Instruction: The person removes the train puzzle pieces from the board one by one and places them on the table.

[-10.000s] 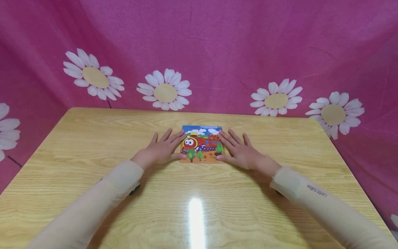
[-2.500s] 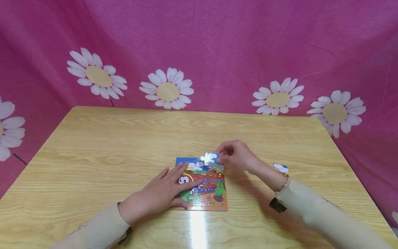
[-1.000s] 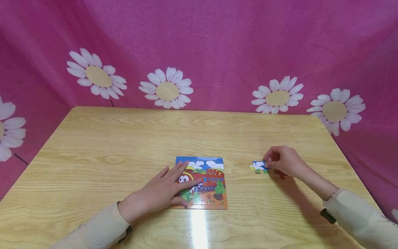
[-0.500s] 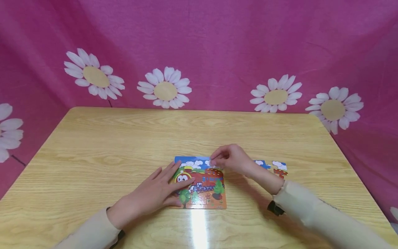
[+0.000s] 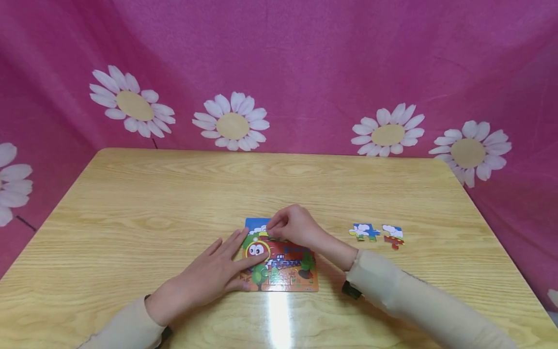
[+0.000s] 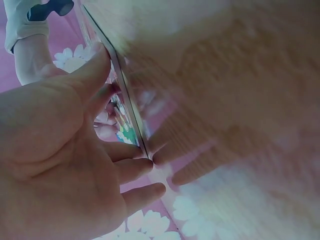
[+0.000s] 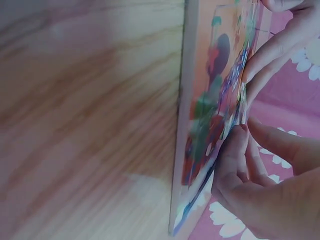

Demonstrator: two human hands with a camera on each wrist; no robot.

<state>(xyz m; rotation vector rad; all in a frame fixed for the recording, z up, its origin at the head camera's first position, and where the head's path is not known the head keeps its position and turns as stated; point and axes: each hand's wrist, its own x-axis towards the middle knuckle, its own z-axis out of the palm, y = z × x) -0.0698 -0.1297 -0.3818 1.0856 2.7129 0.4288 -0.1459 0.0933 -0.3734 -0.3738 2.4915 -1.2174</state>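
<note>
A jigsaw puzzle [image 5: 279, 278] with a red train picture lies in its tray on the table. My left hand [image 5: 202, 271] rests along its left side, fingers spread and fairly straight; the left wrist view has its fingers [image 6: 135, 170] at the tray's edge. Over the upper part of the puzzle, my right hand [image 5: 301, 228] curls its fingers and pinches at a piece in the top row. That piece is mostly hidden by the fingers, and so is the puzzle's upper right. In the right wrist view the thumb and fingertips [image 7: 235, 142] meet at the puzzle's surface.
Two loose puzzle pieces lie to the right: a cloud-and-sky piece [image 5: 364, 231] and a cloud piece with red train roof [image 5: 394, 236]. The wooden table [image 5: 174, 194] backs onto a pink curtain [image 5: 305, 72] with white flowers.
The right hand has set the cloud-and-sky piece down at the right, then returned to the puzzle and moved left along its top row. The left hand has shifted slightly left.
</note>
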